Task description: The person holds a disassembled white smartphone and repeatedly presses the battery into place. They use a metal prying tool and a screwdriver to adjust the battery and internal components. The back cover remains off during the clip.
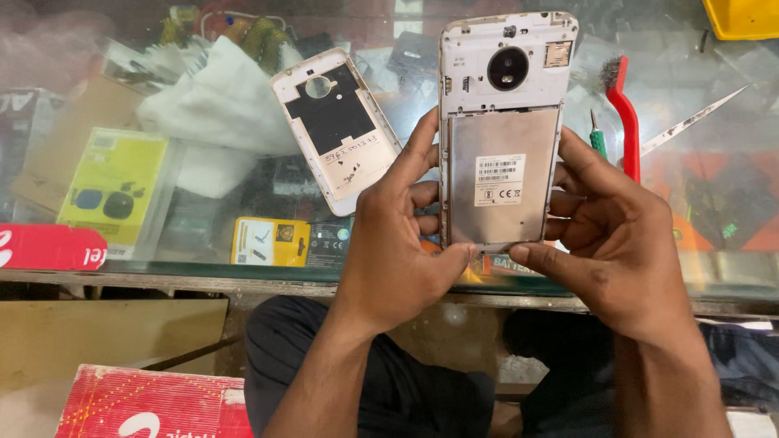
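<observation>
Silver-white phone (pixel 503 130) w/ its back cover off sits upright at centre-right of frame, held between both hands above the glass desk (pixel 203 264). Left hand (pixel 398 235) grips the phone's left edge: fingers curled round behind it, thumb pressing on the bottom left corner, index tip on the left rim. Right hand (pixel 617 243) grips the right edge, thumb on the bottom right corner, fingers closed against the side. Round camera ring shows at top of the phone, flat metal battery w/ a white label fills the lower part.

Back cover (pixel 337 130), white w/ a dark inner patch, lies tilted on the desk just left of the phone, upper centre of frame, touching neither hand. Red-handled brush (pixel 623 113) stands at upper right, near the right hand; a green-handled tool (pixel 597 139) just beside it, tweezers (pixel 690 122) further right. Yellow tray corner (pixel 742 20) at top right edge. White cloth (pixel 215 105) at upper left. Under the glass: yellow-green box (pixel 114 191) at left, small yellow pack (pixel 269 242) lower centre-left. Red carton (pixel 154 401) at bottom left, below desk level; person's dark-clothed legs at bottom centre
</observation>
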A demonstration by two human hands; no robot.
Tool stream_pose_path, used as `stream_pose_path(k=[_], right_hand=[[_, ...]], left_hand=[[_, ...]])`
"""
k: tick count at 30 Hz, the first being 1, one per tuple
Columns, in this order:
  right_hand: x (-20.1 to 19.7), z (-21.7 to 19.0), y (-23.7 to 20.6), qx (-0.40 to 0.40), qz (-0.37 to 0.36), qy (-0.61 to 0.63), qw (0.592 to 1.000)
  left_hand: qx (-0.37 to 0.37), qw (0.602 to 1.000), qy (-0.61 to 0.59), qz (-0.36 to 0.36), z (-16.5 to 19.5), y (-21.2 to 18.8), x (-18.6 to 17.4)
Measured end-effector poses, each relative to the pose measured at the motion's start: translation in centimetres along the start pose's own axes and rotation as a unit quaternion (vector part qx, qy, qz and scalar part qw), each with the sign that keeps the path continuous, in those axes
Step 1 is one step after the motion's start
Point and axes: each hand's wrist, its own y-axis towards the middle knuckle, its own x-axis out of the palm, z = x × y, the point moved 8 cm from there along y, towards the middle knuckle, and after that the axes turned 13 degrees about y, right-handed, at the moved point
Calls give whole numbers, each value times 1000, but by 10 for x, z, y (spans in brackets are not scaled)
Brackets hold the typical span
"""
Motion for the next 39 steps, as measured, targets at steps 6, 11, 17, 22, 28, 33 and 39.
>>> stream_pose_path(k=[6, 11, 17, 22, 28, 33, 39], right_hand=[[1, -1, -1, -25, -19, -5, 999], [-3, -1, -4, -39, -39, 27, 998], [-11, 2, -4, -30, -51, 89, 994], [-16, 6, -5, -1, -28, 121, 992], [-16, 6, -4, -5, -31, 125, 992], [-16, 7, -4, -6, -34, 122, 992], [-18, 7, -4, -2, -28, 114, 993]], left_hand=[[16, 1000, 2, -3, 0, -3, 1], [30, 1000, 4, -2, 0, -4, 0], [25, 1000, 1, 1, -1, -5, 0], [23, 999, -32, -5, -2, -4, 1], [8, 997, -73, 1, -6, -4, -2], [7, 997, -81, 2, -8, -5, -2], [-6, 995, -97, 10, -13, -3, -1]])
